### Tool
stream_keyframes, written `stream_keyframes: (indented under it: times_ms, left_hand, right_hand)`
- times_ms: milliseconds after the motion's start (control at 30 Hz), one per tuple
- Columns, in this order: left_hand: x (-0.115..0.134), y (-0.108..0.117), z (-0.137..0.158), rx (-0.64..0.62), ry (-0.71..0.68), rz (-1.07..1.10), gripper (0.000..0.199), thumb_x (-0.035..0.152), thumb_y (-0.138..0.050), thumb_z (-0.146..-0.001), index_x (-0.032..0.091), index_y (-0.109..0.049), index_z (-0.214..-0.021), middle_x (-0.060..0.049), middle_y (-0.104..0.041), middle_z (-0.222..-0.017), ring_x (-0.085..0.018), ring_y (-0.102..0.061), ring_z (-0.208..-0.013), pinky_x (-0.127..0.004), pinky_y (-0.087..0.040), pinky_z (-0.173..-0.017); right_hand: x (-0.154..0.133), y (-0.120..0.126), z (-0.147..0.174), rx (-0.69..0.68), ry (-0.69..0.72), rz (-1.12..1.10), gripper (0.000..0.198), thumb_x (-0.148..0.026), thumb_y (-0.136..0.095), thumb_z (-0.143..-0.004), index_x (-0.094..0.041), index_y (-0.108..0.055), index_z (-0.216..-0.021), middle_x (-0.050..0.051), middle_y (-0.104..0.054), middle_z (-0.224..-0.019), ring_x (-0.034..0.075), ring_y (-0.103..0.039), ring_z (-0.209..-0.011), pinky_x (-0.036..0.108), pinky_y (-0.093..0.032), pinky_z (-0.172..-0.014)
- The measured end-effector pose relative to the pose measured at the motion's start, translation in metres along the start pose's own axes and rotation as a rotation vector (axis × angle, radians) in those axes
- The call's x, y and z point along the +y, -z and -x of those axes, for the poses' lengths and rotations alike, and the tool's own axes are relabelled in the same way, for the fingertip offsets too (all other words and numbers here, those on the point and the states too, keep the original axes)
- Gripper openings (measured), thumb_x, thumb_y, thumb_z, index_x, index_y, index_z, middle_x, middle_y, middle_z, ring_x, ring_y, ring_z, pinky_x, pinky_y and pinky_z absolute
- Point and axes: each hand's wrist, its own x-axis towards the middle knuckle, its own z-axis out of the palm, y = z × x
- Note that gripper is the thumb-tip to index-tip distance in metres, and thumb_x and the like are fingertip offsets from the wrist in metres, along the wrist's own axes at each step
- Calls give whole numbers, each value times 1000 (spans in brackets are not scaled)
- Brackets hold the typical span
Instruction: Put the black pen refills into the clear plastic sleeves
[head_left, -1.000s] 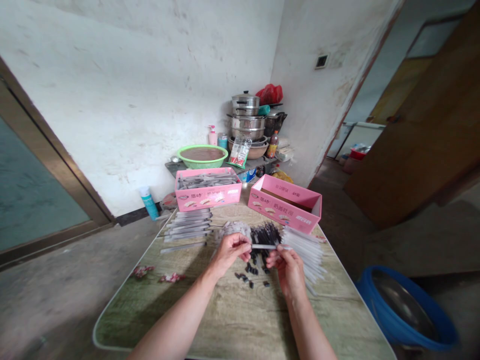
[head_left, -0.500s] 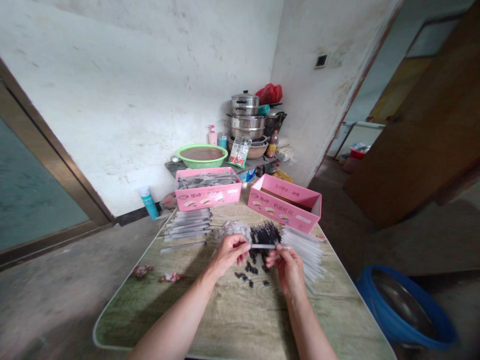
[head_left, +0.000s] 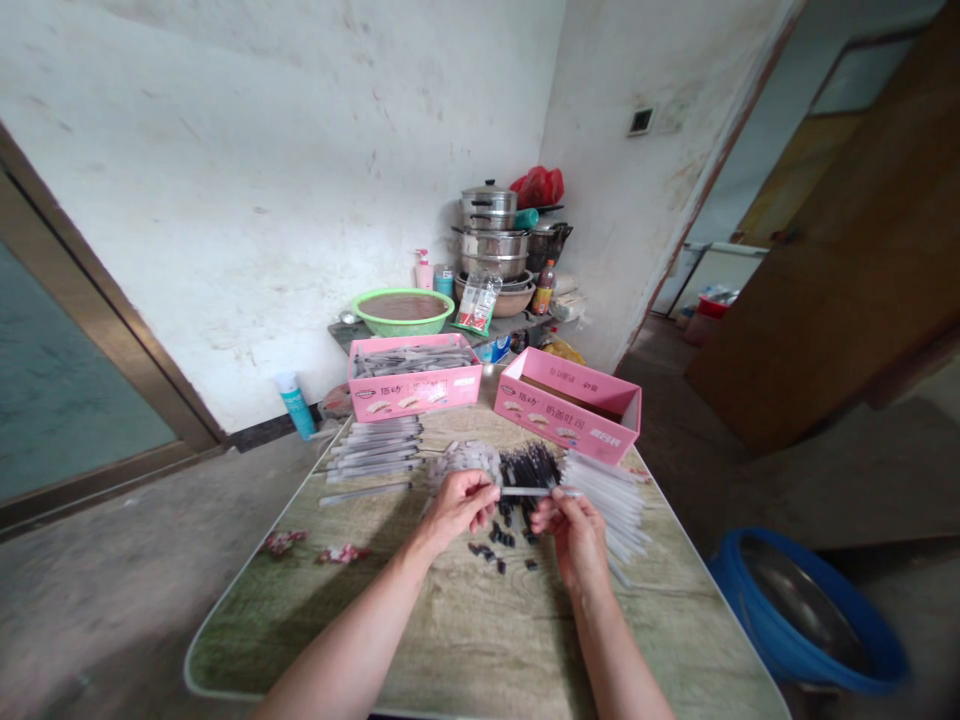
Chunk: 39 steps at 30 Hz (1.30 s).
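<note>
A pale, see-through pen (head_left: 525,491) is stretched level between my two hands above the middle of the table. My left hand (head_left: 461,503) pinches its left end, and my right hand (head_left: 571,520) pinches the right end between thumb and finger. Behind my left hand lies a heap of small whitish pieces (head_left: 465,457). Thin black pen parts (head_left: 531,464) are bunched beyond the pen, and small black caps (head_left: 501,566) lie scattered below it. Clear pen barrels (head_left: 611,505) are spread right of my right hand. Pens (head_left: 377,448) lie in a row at the left.
A pink box (head_left: 415,392) filled with pens stands at the table's back left. Another pink box (head_left: 568,424) stands at the back right. Behind them, a shelf holds a green basin (head_left: 403,325) and stacked pots (head_left: 491,245). A blue tub (head_left: 810,610) is on the floor at right.
My hands and the pen stay in almost the same place. Only a very slight shift of the whole view shows.
</note>
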Motion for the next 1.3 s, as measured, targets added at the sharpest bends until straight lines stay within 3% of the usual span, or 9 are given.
stream_keyframes:
  times_ms: [233,467,667,867,1100,1300]
  left_hand:
    - [1,0,-1,-9,-45,91,40,48,-76,-71,14,-60,-86,1,-61,-64,-11,-57,-49,-21,-47,-45]
    - [-1,1,-1,24,9,-15,47,59,-63,-79,13,-58,-70,0,-58,-57,-7,-48,-39,-17,-30,-34]
    - [0,0,-2,-2,-74,115,40,44,-80,-69,14,-60,-88,2,-61,-64,-9,-54,-48,-21,-47,-47]
    - [-2,1,-1,10,8,-8,49,60,-61,-81,11,-61,-72,-2,-58,-60,-8,-49,-41,-18,-33,-34]
    - [-1,0,-2,10,-61,114,42,45,-80,-67,14,-61,-86,2,-59,-63,-8,-52,-47,-19,-45,-44]
    - [-2,1,0,3,21,-13,50,60,-61,-81,11,-62,-72,-2,-58,-59,-7,-47,-39,-16,-30,-32]
  right_hand:
    - [0,1,0,7,4,7,22,-35,-81,-69,-19,-66,-72,2,-70,-61,16,-63,-46,26,-52,-42]
    - [0,0,1,5,2,15,26,-37,-82,-68,-18,-66,-71,3,-69,-60,16,-63,-46,26,-52,-42]
    - [-1,-1,0,6,6,8,26,-37,-82,-68,-18,-65,-69,3,-69,-60,16,-63,-45,26,-52,-41]
    - [-2,-2,1,11,4,2,28,-37,-83,-67,-17,-65,-70,3,-69,-60,16,-63,-45,26,-52,-41]
    - [-3,-2,2,9,9,6,27,-37,-83,-68,-16,-66,-67,3,-69,-60,15,-63,-45,25,-52,-42]
    - [-4,-4,2,10,3,5,27,-38,-83,-67,-17,-65,-67,3,-68,-59,15,-62,-44,25,-51,-41]
